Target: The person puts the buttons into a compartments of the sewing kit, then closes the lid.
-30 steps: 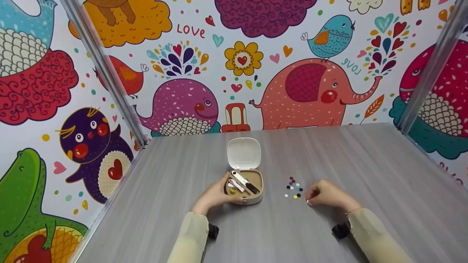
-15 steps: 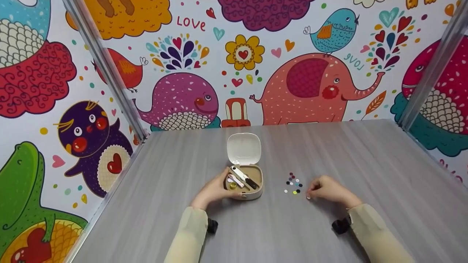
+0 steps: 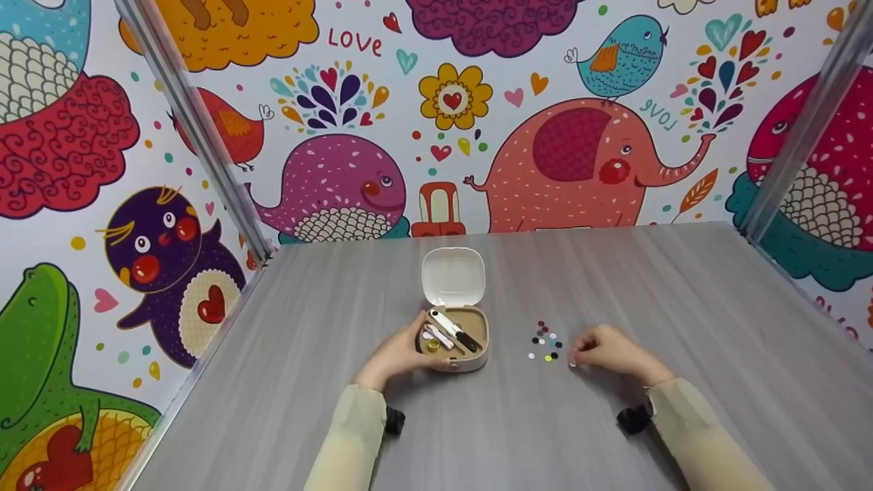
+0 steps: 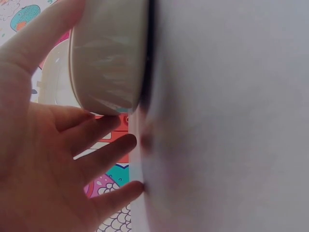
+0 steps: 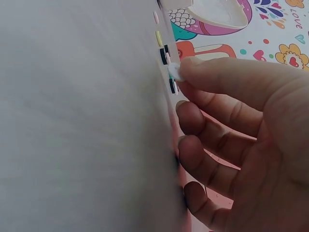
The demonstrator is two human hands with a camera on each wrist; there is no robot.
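A small box [image 3: 470,365] stands on the table with its white lid [image 3: 453,276] raised. Inside lie a white-and-black tool [image 3: 450,326], a pinkish-white item [image 3: 438,337] and a yellow ring-like piece [image 3: 433,346]. The left hand [image 3: 395,354] holds the box's left side, thumb at the front; the left wrist view shows the thumb and index finger on the box wall [image 4: 108,58]. Right of the box lie several small coloured discs [image 3: 548,357]. Beside them the right hand [image 3: 610,351] pinches a white disc [image 5: 175,72] between thumb and index finger, close to the tabletop.
The grey wood-grain table [image 3: 518,436] meets patterned walls at the back and sides, with metal posts [image 3: 204,136] at both rear corners. A black band [image 3: 634,418] is at the right wrist, another [image 3: 394,421] at the left.
The head view has shifted slightly, so the table and box appear a little higher. Both hands keep their places beside the box and the discs.
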